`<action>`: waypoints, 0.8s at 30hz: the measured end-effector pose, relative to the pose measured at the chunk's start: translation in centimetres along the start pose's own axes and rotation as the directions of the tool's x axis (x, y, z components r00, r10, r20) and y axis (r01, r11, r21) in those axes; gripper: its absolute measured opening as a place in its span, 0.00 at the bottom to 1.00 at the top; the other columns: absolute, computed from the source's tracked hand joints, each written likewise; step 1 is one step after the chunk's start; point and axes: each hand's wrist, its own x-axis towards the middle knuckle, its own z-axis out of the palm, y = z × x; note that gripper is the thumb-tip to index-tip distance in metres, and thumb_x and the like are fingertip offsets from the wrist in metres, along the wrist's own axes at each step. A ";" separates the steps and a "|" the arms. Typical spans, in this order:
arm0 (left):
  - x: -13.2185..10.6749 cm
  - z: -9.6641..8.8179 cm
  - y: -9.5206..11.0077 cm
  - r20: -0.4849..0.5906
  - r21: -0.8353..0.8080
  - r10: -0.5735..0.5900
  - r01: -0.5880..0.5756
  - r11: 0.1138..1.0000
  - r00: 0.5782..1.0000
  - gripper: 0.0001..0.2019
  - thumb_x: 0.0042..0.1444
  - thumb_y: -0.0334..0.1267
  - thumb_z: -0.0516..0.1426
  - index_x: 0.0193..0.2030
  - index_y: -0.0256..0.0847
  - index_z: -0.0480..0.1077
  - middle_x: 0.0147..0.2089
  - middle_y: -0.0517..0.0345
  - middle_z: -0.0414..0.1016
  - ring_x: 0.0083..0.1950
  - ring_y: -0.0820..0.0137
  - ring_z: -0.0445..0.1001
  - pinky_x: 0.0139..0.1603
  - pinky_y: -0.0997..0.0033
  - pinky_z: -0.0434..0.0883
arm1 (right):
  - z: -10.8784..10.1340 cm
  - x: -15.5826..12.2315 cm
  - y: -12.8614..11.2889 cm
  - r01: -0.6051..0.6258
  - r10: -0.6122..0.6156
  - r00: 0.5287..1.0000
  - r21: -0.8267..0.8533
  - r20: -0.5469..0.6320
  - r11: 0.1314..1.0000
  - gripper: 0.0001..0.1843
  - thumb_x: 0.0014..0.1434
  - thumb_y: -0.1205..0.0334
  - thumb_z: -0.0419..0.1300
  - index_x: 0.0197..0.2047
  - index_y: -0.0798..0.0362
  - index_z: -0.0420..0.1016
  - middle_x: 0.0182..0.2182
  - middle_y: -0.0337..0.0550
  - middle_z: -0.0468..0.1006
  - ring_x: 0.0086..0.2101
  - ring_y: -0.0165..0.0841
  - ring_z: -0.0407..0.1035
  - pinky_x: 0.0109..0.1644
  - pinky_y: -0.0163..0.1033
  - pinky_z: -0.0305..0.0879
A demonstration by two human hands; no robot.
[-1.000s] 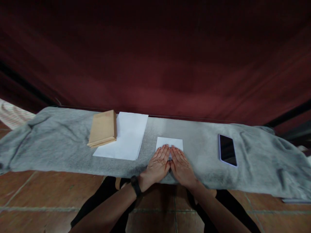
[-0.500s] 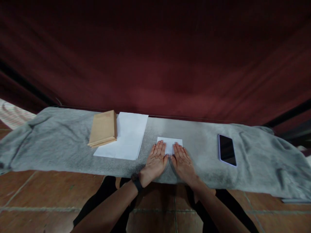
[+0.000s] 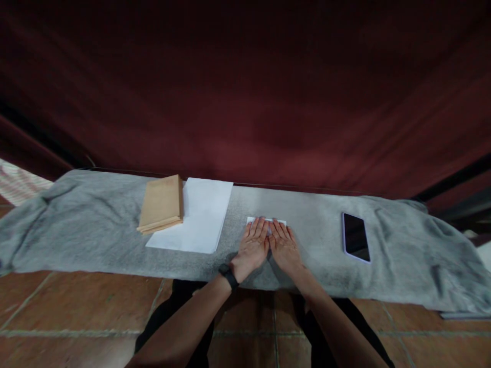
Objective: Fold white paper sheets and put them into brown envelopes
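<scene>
A small folded piece of white paper (image 3: 250, 220) lies on the grey cloth in front of me, mostly covered by my hands. My left hand (image 3: 253, 245) rests flat on its left part, fingers stretched out and pointing away from me. Flat on the right part is my right hand (image 3: 284, 248), its fingers extended too. The two hands almost touch at the thumbs and index fingers. Only the paper's far edge and corners show. Neither hand grips anything.
Left of my hands lie larger white sheets (image 3: 205, 214), partly under a stack of brown envelopes (image 3: 161, 202). A phone (image 3: 356, 236) with a light purple case lies to the right. Grey cloth (image 3: 95, 225) covers the bench; a dark red curtain (image 3: 245, 102) hangs behind.
Both hands have slid inward and slightly farther away over the small paper, closing the gap between them and covering more of it.
</scene>
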 end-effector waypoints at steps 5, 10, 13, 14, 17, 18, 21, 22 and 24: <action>0.2 0.4 -0.2 -0.034 -0.004 0.003 -0.003 1.000 0.999 0.28 0.69 0.34 0.43 0.75 0.34 0.52 0.77 0.45 0.52 0.79 0.60 0.45 0.77 0.48 0.48 | 0.5 -0.2 0.2 -0.026 0.026 0.998 -0.005 -0.053 1.000 0.28 0.73 0.62 0.41 0.73 0.57 0.59 0.72 0.51 0.58 0.71 0.44 0.52 0.72 0.54 0.48; 0.1 0.0 -0.4 -0.037 -0.025 -0.029 0.028 0.999 0.999 0.28 0.70 0.38 0.42 0.75 0.31 0.52 0.77 0.42 0.53 0.79 0.59 0.46 0.77 0.48 0.49 | 1.1 -0.6 0.6 -0.037 0.041 0.991 0.030 -0.125 0.999 0.29 0.74 0.59 0.41 0.73 0.60 0.57 0.71 0.54 0.60 0.70 0.45 0.53 0.72 0.56 0.48; 0.0 -0.1 -0.6 -0.046 -0.028 -0.055 0.054 0.998 0.997 0.29 0.70 0.40 0.42 0.75 0.32 0.53 0.76 0.41 0.53 0.79 0.59 0.46 0.77 0.47 0.48 | 1.2 -0.7 1.0 -0.043 0.046 0.989 0.030 -0.139 0.999 0.30 0.74 0.58 0.40 0.74 0.61 0.56 0.70 0.54 0.60 0.70 0.45 0.54 0.72 0.56 0.48; 0.0 -0.1 -0.6 -0.047 -0.026 -0.067 0.066 0.997 0.997 0.29 0.70 0.40 0.42 0.75 0.31 0.53 0.76 0.42 0.53 0.79 0.59 0.46 0.77 0.47 0.48 | 1.2 -0.8 1.1 -0.044 0.047 0.989 0.028 -0.137 0.999 0.30 0.74 0.58 0.40 0.74 0.61 0.55 0.71 0.54 0.60 0.70 0.45 0.54 0.72 0.55 0.48; -0.1 -0.1 -0.9 -0.047 -0.019 -0.104 0.103 0.995 0.994 0.29 0.71 0.43 0.43 0.75 0.31 0.53 0.77 0.42 0.53 0.79 0.58 0.48 0.77 0.50 0.47 | 1.2 -0.9 1.5 -0.057 0.060 0.989 0.025 -0.133 0.998 0.30 0.75 0.59 0.40 0.74 0.63 0.55 0.71 0.55 0.60 0.70 0.44 0.54 0.72 0.54 0.48; -0.1 -0.1 -1.0 -0.045 -0.016 -0.114 0.113 0.993 0.992 0.30 0.71 0.44 0.43 0.75 0.32 0.53 0.77 0.42 0.53 0.78 0.58 0.48 0.77 0.50 0.47 | 1.2 -1.0 1.7 -0.063 0.066 0.989 0.025 -0.135 0.998 0.30 0.75 0.58 0.40 0.74 0.62 0.55 0.71 0.55 0.60 0.70 0.44 0.54 0.72 0.54 0.47; -0.2 -0.3 -1.4 -0.041 -0.006 -0.139 0.139 0.990 0.989 0.30 0.71 0.45 0.42 0.75 0.31 0.53 0.77 0.41 0.52 0.78 0.57 0.49 0.77 0.50 0.47 | 1.2 -1.0 2.2 -0.085 0.088 0.986 0.026 -0.144 0.996 0.30 0.75 0.58 0.40 0.74 0.61 0.55 0.71 0.55 0.60 0.69 0.44 0.54 0.72 0.56 0.48; -0.2 -0.4 -1.5 -0.041 -0.002 -0.149 0.149 0.989 0.988 0.30 0.71 0.46 0.42 0.75 0.30 0.53 0.77 0.41 0.52 0.78 0.57 0.49 0.77 0.50 0.47 | 1.2 -1.0 2.4 -0.089 0.092 0.985 0.026 -0.143 0.996 0.30 0.75 0.58 0.40 0.74 0.61 0.55 0.71 0.56 0.60 0.69 0.45 0.54 0.72 0.56 0.48; -0.2 -0.5 -1.9 -0.044 0.005 -0.170 0.171 0.985 0.984 0.31 0.71 0.46 0.41 0.75 0.29 0.53 0.77 0.40 0.51 0.78 0.56 0.49 0.77 0.50 0.48 | 1.2 -1.1 2.9 -0.100 0.102 0.985 0.022 -0.139 0.995 0.30 0.75 0.57 0.39 0.74 0.61 0.56 0.71 0.56 0.60 0.69 0.45 0.54 0.72 0.57 0.48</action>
